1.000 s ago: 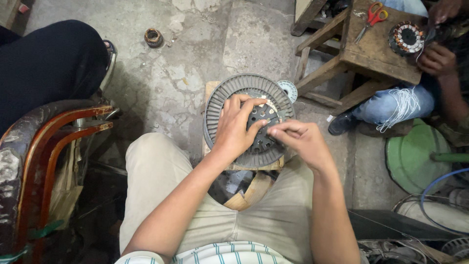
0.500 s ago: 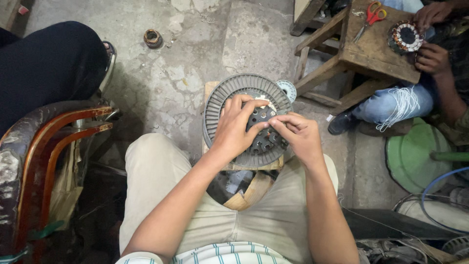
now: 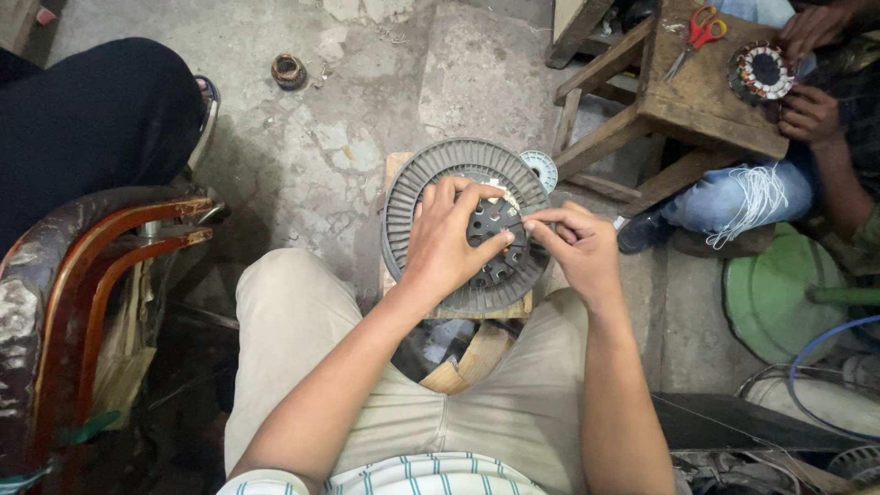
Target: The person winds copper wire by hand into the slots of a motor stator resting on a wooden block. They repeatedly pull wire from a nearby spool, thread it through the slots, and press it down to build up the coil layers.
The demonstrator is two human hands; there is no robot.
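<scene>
A round grey finned motor housing (image 3: 417,197) lies flat on a small wooden board (image 3: 396,163) between my knees. My left hand (image 3: 446,238) rests on its dark slotted centre (image 3: 500,266), fingers spread and pressing down. My right hand (image 3: 577,252) is at the housing's right side, its thumb and forefinger pinched on a thin wire (image 3: 522,220) at the core. The wire itself is barely visible.
A wooden chair arm (image 3: 110,266) stands at the left beside a person's dark-trousered leg (image 3: 82,119). At the upper right another person's hands (image 3: 807,110) hold a wound stator (image 3: 761,71) on a wooden stool (image 3: 706,115) with red scissors (image 3: 697,32). A green fan base (image 3: 770,293) sits at the right.
My right hand has shifted left and up, from the housing's lower right edge to the core, where its fingertips now pinch. My left hand has stayed on the centre.
</scene>
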